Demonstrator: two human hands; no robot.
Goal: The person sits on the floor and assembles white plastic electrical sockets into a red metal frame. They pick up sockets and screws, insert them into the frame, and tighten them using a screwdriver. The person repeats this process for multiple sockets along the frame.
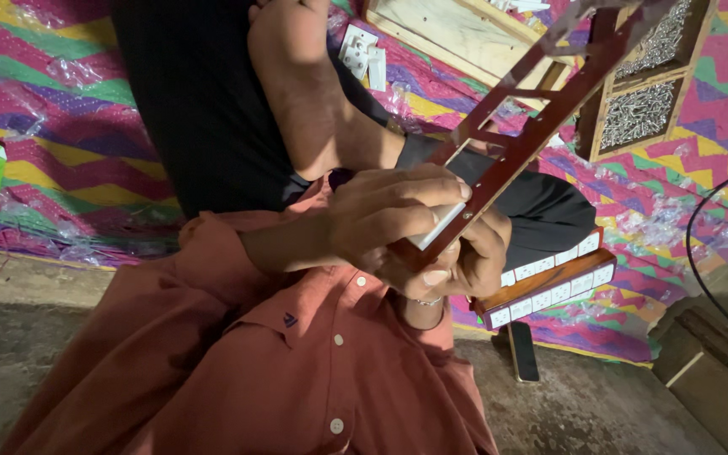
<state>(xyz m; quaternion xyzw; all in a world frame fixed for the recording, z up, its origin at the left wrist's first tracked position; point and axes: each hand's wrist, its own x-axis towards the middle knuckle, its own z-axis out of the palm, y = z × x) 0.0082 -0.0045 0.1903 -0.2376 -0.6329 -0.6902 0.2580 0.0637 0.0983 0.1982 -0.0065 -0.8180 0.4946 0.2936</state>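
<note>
Brown slotted panel (pixel 541 126) w/ white switch (pixel 436 227) pinched betw. left hand (pixel 389 215) & right hand (pixel 465 257), slanting up-right.

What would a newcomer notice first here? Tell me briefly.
At centre, both hands, left hand and right hand, close on the lower end of a long dark red frame that slants to the top right, with a white part pressed against it. Beneath lies a bright zigzag mat; a tray of screws sits top right, and a board of white switches lies right of the hands.
</note>
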